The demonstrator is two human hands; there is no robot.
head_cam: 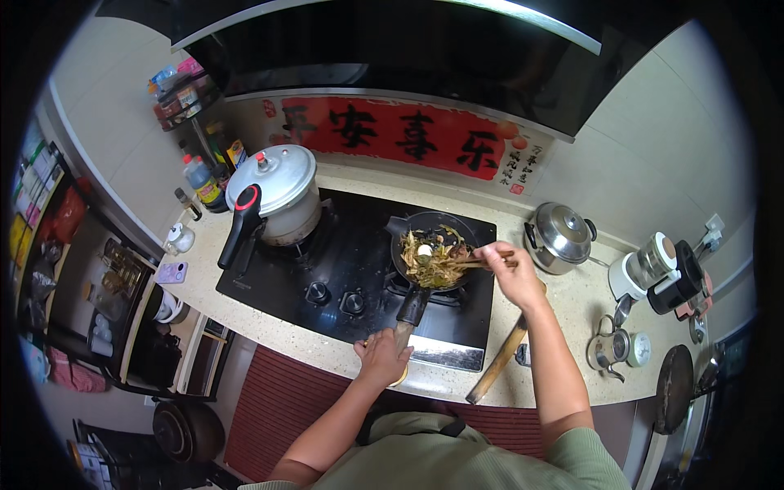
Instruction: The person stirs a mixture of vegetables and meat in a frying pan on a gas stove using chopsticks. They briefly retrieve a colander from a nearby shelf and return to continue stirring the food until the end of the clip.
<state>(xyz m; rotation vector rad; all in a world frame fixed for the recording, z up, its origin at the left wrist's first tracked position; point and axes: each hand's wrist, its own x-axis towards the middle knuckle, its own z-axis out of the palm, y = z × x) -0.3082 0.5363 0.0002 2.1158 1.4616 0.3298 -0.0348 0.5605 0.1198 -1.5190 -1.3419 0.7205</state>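
My left hand point(383, 358) grips the pale rear end of the handle point(414, 305) of a small dark frying pan point(401, 223). Beneath that hand a bit of yellow rim shows, too covered to name. In the pan lies a mix of shredded food and leafy bits point(432, 263), with one round white piece point(424, 250) on top. My right hand point(511, 275) holds wooden chopsticks point(471, 262), their tips in the food at the pan's right side. The pan stands on the right burner of a black glass gas hob point(361, 245).
A pressure cooker point(275, 184) occupies the left burner, its black handle pointing toward me. On the right counter are a lidded steel pot point(560, 236), a wooden rod point(499, 364), a metal pot with a spout point(606, 352) and a blender point(649, 263). A phone point(171, 273) lies left.
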